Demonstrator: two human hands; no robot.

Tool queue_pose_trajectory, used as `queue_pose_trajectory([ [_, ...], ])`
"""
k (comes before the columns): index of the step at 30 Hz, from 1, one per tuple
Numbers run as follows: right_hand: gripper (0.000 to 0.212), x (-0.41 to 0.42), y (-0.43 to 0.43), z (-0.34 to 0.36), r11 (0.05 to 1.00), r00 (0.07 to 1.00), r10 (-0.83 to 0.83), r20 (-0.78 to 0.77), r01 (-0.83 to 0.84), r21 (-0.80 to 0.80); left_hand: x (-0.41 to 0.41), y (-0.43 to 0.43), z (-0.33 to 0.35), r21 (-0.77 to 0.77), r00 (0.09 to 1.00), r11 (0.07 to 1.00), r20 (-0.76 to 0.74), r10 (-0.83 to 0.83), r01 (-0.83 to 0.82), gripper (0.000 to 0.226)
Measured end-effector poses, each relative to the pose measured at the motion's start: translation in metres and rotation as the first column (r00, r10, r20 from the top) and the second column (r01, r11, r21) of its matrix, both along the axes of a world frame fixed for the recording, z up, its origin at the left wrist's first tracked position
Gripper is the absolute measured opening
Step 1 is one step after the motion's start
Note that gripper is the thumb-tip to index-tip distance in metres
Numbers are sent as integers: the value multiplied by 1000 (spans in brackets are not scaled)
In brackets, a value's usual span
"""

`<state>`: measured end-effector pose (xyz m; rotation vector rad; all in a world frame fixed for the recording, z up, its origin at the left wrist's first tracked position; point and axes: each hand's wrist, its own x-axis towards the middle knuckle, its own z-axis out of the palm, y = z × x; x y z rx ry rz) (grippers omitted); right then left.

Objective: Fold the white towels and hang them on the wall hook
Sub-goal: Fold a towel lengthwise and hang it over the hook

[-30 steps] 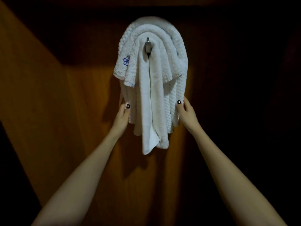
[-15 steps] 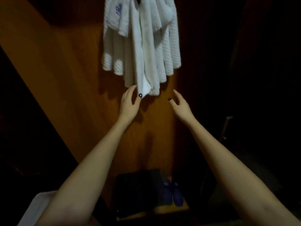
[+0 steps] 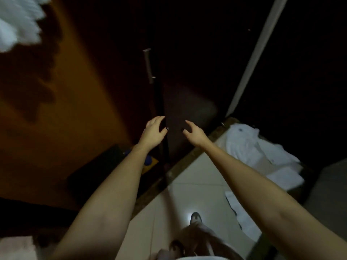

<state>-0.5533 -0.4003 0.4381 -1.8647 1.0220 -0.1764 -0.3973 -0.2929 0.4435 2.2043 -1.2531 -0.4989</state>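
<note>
White hung towels (image 3: 16, 21) top-left; left hand (image 3: 153, 133), right hand (image 3: 194, 135) empty, fingers loosely apart; floor towels (image 3: 262, 152) may trip feet, dim light

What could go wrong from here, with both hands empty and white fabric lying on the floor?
1. A white cloth strip lies on the tiles beside the person's shoe; a step could catch or slip on it.
2. In this dim light the open left hand and right hand might grab the crumpled white fabric heap unevenly and drag it.
3. The hung towels are blurred at the frame edge; their hold cannot be checked.
</note>
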Motion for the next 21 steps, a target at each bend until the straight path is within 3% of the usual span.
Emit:
queue_pose_trajectory([
  [5, 56, -114, -32, -45, 975, 969, -221, -107, 223, 8, -83, -73, -40, 133, 959, 950, -24, -281, 282, 54],
  [10, 56, -224, -64, -84, 904, 897, -396, -197, 418, 88, -177, -146, -68, 212, 863, 837, -92, -498, 505, 56],
  [21, 57, -403, -120, -218, 765, 763, -508, -399, 613, 198, -368, -229, -207, 327, 739, 663, -298, -604, 674, 54],
])
